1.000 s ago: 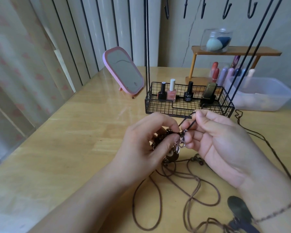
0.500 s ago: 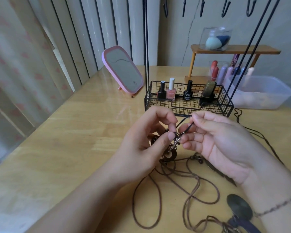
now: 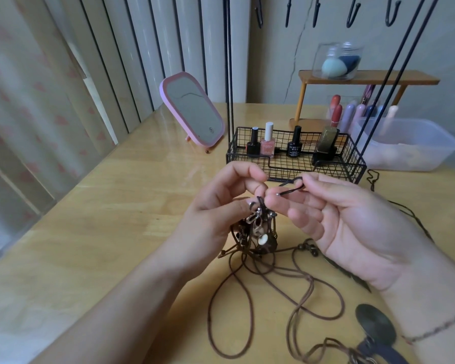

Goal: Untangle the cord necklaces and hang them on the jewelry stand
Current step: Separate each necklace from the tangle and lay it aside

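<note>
Left hand pinching the pendant cluster, lifted off the bench to steady the knot. Right hand fingers pinching a black cord end, probably to draw it free. Brown cords looped below; stand behind, hooks bare.

Scene lit by soft, diffuse daylight entering from the left, through the curtain and vertical blinds. Overall brightness moderate, colours slightly muted. A pale sheen is seen on the desk near the mirror. Shadows are faint and soft-edged. Wide-angle bending is noted in the stand rods at the right. Slight softness is observed at the frame corners; the centre is rendered sharp.
</note>
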Motion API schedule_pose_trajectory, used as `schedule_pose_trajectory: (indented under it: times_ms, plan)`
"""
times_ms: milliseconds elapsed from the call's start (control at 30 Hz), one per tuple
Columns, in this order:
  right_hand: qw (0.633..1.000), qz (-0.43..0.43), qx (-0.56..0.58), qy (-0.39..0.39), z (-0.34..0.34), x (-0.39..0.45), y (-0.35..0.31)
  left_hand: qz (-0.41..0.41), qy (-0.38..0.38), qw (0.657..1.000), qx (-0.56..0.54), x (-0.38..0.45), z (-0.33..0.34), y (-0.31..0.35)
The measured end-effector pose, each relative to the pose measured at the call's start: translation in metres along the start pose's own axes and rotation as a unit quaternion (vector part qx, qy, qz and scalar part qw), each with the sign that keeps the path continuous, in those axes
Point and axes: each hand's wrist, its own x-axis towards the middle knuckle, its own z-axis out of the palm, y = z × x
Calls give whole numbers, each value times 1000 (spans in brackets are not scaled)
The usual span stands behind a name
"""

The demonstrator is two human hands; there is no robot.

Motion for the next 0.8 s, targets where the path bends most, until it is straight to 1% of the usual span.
schedule_pose_trajectory:
  times_ms: [100,167,233,333,467,533,633,733,800]
  plan:
    - [1000,4,24,-15,-1,2,1,-15,12,999,-48,0,-1,1]
    - [1000,-12,14,-10,-3,2,2,-19,21,997,-73,0,-1,2]
    - [999,-41,-34,7,-3,2,3,-21,19,996,-82,1,-2,2]
    - [989,-90,-110,30,0,1,9,-23,11,998,-58,1,-2,0]
    - [967,-133,-212,41,2,3,18,-26,-4,997,-66,0,1,0]
    - [949,-167,-261,52,1,5,22,-21,3,999,-44,0,0,-1]
    - [925,-197,-322,42,-1,8,28,13,6,999,34,1,2,-1]
    - [901,-206,-380,31,-6,11,34,52,-1,996,78,0,6,0]
    - [886,-201,-416,38,-10,13,36,55,3,992,110,1,5,-1]
